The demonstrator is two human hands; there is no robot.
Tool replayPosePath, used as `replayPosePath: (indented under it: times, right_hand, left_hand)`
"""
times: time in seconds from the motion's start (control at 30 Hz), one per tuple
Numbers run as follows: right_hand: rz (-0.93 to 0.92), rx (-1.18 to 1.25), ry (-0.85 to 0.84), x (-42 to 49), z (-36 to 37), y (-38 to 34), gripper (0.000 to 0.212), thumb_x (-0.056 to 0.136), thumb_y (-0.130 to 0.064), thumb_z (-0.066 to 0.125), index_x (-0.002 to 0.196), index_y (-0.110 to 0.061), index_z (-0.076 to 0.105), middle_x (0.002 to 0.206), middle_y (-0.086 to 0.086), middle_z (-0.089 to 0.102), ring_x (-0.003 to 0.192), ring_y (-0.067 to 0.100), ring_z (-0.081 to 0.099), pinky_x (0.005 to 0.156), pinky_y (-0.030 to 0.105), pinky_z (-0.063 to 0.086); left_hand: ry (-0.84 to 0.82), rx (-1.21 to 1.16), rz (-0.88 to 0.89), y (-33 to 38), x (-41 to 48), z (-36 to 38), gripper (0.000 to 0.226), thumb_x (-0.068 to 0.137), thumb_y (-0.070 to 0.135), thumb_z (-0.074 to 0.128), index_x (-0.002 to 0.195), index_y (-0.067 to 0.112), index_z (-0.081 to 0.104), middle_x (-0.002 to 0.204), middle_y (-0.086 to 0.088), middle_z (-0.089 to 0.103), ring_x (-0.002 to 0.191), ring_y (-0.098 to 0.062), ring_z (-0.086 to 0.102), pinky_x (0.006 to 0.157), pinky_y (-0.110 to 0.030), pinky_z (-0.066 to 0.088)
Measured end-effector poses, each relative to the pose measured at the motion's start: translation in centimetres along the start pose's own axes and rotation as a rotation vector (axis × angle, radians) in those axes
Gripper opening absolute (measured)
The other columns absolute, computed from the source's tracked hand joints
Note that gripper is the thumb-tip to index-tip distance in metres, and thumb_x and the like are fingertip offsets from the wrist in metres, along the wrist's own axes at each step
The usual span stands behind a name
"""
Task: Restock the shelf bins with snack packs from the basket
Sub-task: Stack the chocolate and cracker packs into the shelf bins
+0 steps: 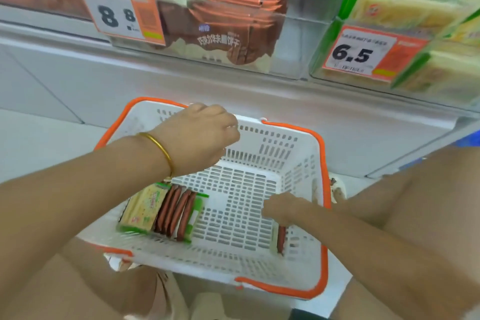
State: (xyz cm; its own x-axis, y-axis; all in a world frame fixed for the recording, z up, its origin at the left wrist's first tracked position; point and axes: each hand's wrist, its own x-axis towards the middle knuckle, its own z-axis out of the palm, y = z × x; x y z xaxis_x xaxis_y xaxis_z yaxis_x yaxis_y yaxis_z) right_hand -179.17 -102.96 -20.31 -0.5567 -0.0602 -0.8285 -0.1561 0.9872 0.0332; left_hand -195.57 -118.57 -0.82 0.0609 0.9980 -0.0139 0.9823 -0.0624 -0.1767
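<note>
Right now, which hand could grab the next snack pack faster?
Probably the right. The right hand is down inside the white plastic basket with orange handles, at the brown snack pack standing against its right wall. The left hand is curled up high by the far rim.

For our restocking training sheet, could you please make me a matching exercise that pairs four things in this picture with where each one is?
Things:
1. yellow-green pack
2. left hand
3. right hand
4. 6.5 price tag

Places:
A. on the front of the right shelf bin
B. low inside the basket, near its right wall
C. lying in the basket's left part, beside the brown packs
D. above the basket's far rim

Pairs: 1-C, 2-D, 3-B, 4-A.
</note>
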Motion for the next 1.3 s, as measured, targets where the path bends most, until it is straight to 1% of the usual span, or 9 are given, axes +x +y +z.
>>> replayPosePath:
  times: [0.13, 0.23, 0.37, 0.53, 0.7, 0.97, 1.13, 1.2, 1.3]
  right_hand:
    - [-0.038, -0.232, -0.033, 2.9, 4.7, -0.2, 0.050, 0.093, -0.017, 0.053, 0.142, -0.020, 0.038, 0.149, 0.004, 0.033, 0.130, 0.030, 0.035, 0.097, 0.047, 0.040]
    - [-0.007, -0.317, -0.132, 3.3, 5.3, 0.7, 0.052, 0.096, -0.039, 0.047, 0.145, -0.026, 0.034, 0.152, 0.002, 0.029, 0.139, 0.030, 0.022, 0.103, 0.056, 0.029]
    - [-0.045, -0.307, -0.119, 3.6, 4.7, 0.9, 0.033, 0.098, -0.023, 0.051, 0.130, -0.019, 0.051, 0.133, 0.008, 0.048, 0.121, 0.032, 0.045, 0.095, 0.050, 0.041]
    - [-0.042, 0.069, 0.087, 1.1, 0.2, 0.9, 0.037, 0.096, -0.049, 0.044, 0.092, -0.015, 0.057, 0.073, -0.002, 0.050, 0.070, 0.019, 0.049, 0.057, 0.029, 0.036]
    - [-0.074, 0.837, 0.538, -4.4, -7.1, 2.5, 0.032, 0.098, -0.040, 0.046, 0.097, -0.014, 0.064, 0.086, 0.003, 0.060, 0.077, 0.015, 0.054, 0.070, 0.031, 0.041]
    - [-0.139, 1.508, 0.973, -14.8, -14.9, 2.3, 0.011, 0.092, -0.028, 0.058, 0.086, -0.019, 0.062, 0.062, -0.005, 0.065, 0.049, 0.010, 0.060, 0.041, 0.025, 0.045]
    - [-0.110, 1.436, 1.362, -19.3, -19.3, 3.0, 0.033, 0.072, 0.002, 0.076, 0.087, -0.022, 0.061, 0.084, 0.000, 0.069, 0.072, 0.007, 0.064, 0.060, 0.019, 0.050]
    - [-0.055, 1.305, 1.555, -20.9, -22.4, 3.7, 0.034, 0.073, 0.004, 0.075, 0.084, -0.025, 0.060, 0.085, -0.006, 0.067, 0.073, 0.000, 0.063, 0.068, 0.017, 0.052]
    - [0.120, 1.134, 1.744, -21.3, -26.9, 6.2, 0.029, 0.076, -0.002, 0.073, 0.089, -0.024, 0.059, 0.083, -0.013, 0.061, 0.076, 0.000, 0.060, 0.072, 0.022, 0.053]
  left_hand:
    - [-0.066, -0.029, -0.049, 0.0, -0.1, 0.7, 0.022, 0.076, 0.016, 0.059, 0.093, 0.008, 0.070, 0.105, -0.015, 0.067, 0.093, -0.036, 0.063, 0.072, -0.050, 0.054]
    - [-0.118, -0.059, -0.113, 0.1, 0.2, 1.2, 0.031, 0.090, 0.017, 0.054, 0.120, 0.013, 0.061, 0.135, -0.010, 0.052, 0.123, -0.031, 0.047, 0.098, -0.046, 0.040]
    - [-0.265, -0.041, -0.125, 0.4, 0.7, 1.2, 0.039, 0.098, 0.026, 0.042, 0.137, 0.021, 0.044, 0.149, -0.002, 0.032, 0.137, -0.021, 0.027, 0.109, -0.039, 0.027]
    - [-0.317, -0.067, -0.173, 0.1, 0.9, 0.8, 0.040, 0.099, 0.032, 0.039, 0.138, 0.024, 0.039, 0.146, 0.002, 0.034, 0.134, -0.018, 0.030, 0.108, -0.037, 0.029]
    - [-0.382, -0.457, -0.394, -0.5, 1.0, 0.5, 0.047, 0.096, 0.040, 0.045, 0.140, 0.024, 0.037, 0.144, 0.001, 0.040, 0.128, -0.016, 0.042, 0.105, -0.033, 0.036]
    - [0.070, -1.034, -0.596, -3.3, 1.9, -3.6, 0.020, 0.088, 0.010, 0.062, 0.108, 0.006, 0.061, 0.102, -0.013, 0.067, 0.092, -0.029, 0.064, 0.078, -0.039, 0.054]
    - [0.511, -1.088, -0.649, -5.5, 2.3, -7.4, 0.010, 0.087, 0.005, 0.062, 0.095, 0.012, 0.062, 0.092, -0.009, 0.065, 0.080, -0.014, 0.063, 0.074, -0.030, 0.054]
    - [0.698, -0.966, -0.671, -6.4, 2.5, -8.2, 0.019, 0.088, 0.008, 0.061, 0.104, 0.016, 0.057, 0.100, -0.006, 0.060, 0.089, -0.012, 0.059, 0.082, -0.031, 0.051]
    - [0.684, -0.309, -0.609, -7.3, 2.4, -7.9, 0.042, 0.083, 0.018, 0.058, 0.124, 0.008, 0.052, 0.120, -0.012, 0.055, 0.110, -0.031, 0.051, 0.095, -0.043, 0.042]
